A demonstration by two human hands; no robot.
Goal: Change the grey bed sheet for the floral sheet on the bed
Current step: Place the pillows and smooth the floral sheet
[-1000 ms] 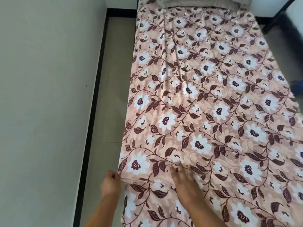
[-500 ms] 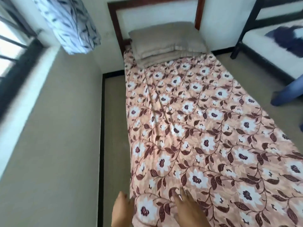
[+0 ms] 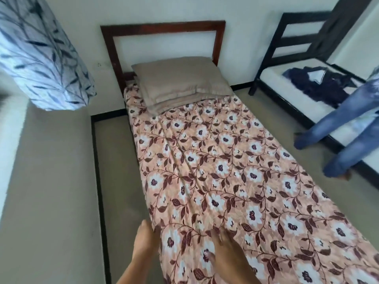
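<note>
At far left, a blue-and-white leaf-print curtain [image 3: 41, 54], bunched above a pale ledge. Next, a strip of grey floor [image 3: 114, 171] between wall and bed. At the bed's left edge, near the foot, the left hand [image 3: 144, 242]: back up, fingers straight and close together, laid against the side fold of the floral sheet [image 3: 215, 181], clasping nothing visible. Spread over the whole mattress, that sheet, lightly creased lengthwise, pink with white flowers and brown leaves. Just right of the left hand, the right hand [image 3: 227, 257]: palm down, fingers slightly fanned, pressing flat on the sheet's top, holding nothing. At the head, grey-beige pillows [image 3: 180, 78] stacked on the sheet before a dark wooden headboard [image 3: 162, 27]. Farther right, a black bed frame [image 3: 297, 41] with dark blue clothes [image 3: 320, 85] on its white mattress, and beside it a standing person's legs in blue jeans [image 3: 332, 124].
</note>
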